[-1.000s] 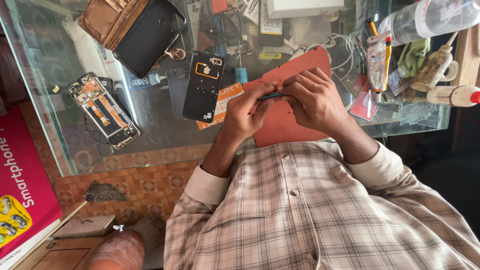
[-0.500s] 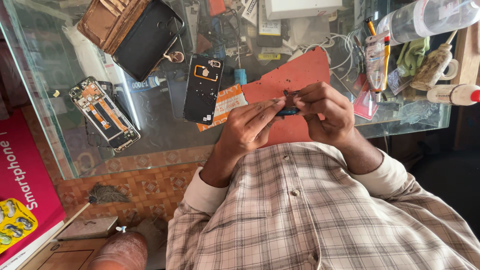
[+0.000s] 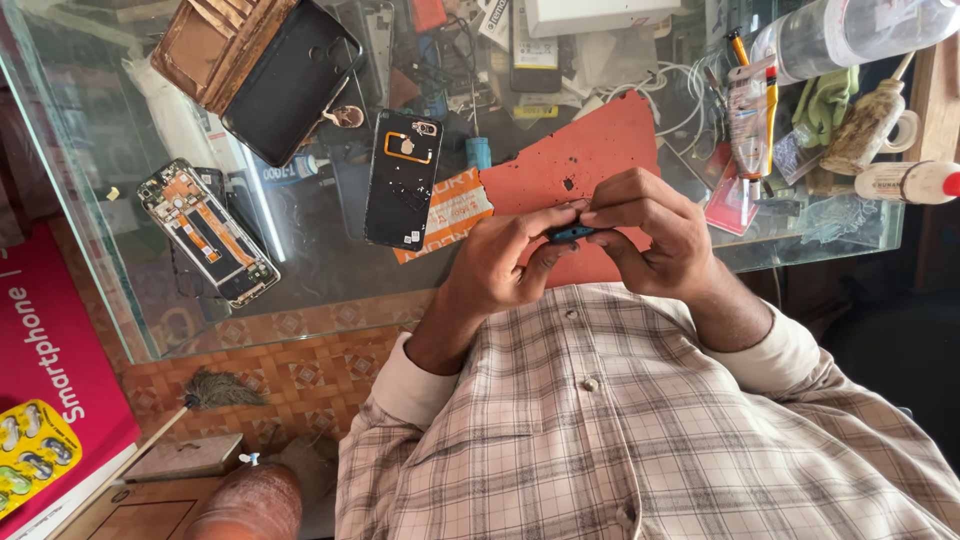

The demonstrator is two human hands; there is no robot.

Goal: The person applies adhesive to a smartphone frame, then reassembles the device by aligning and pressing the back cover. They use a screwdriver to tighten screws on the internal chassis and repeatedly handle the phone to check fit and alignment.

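Note:
Both of my hands are raised over the near edge of a glass counter (image 3: pixel 330 290), fingertips pinched together on a small blue-teal part (image 3: pixel 572 233). My left hand (image 3: pixel 505 262) grips its left end and my right hand (image 3: pixel 652 232) covers its right end. A red work mat (image 3: pixel 575 160) lies just behind the hands. To its left are a black phone with its back exposed (image 3: pixel 402 180) and an orange printed card (image 3: pixel 455 212). My checked shirt fills the bottom of the view.
An opened phone with orange innards (image 3: pixel 208 232) lies at the left. A brown wallet case with a black cover (image 3: pixel 262 62) sits at the back left. A plastic bottle (image 3: pixel 850 30), a tube (image 3: pixel 748 110) and a white bottle (image 3: pixel 910 182) crowd the right. A red box (image 3: pixel 50 370) stands lower left.
My hands have lifted off the red mat and drawn closer to my chest. The small blue part now shows between the fingertips.

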